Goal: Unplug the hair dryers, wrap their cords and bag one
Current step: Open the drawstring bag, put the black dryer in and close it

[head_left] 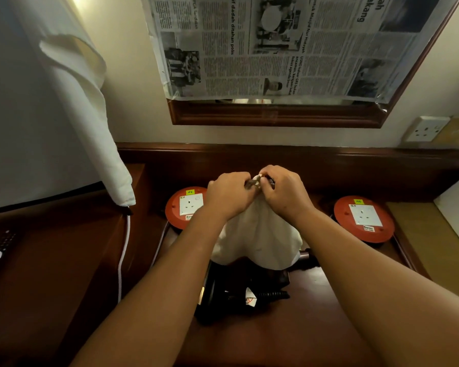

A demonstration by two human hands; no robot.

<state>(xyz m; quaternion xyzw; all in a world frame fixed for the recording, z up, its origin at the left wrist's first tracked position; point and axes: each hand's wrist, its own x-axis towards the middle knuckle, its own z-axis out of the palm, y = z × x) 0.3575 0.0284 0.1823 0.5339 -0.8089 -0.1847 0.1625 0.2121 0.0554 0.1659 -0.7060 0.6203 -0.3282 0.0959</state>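
Bag [260, 234], neck pinched by both hands' fingers [252, 181], hides one dryer between two orange cord reels [364, 219].

Dim, warm indoor light. Brightest spot is top left, on the wall [112, 11] by the white cloth [72, 83]. The dark wood desk [289, 337] soaks up light and its lower corners go near black. Wide-angle bend shows on the mirror frame [276, 115] and the edges. Overall soft focus; newspaper [276, 46] small print is unreadable. Faint glare on the mirror strip.
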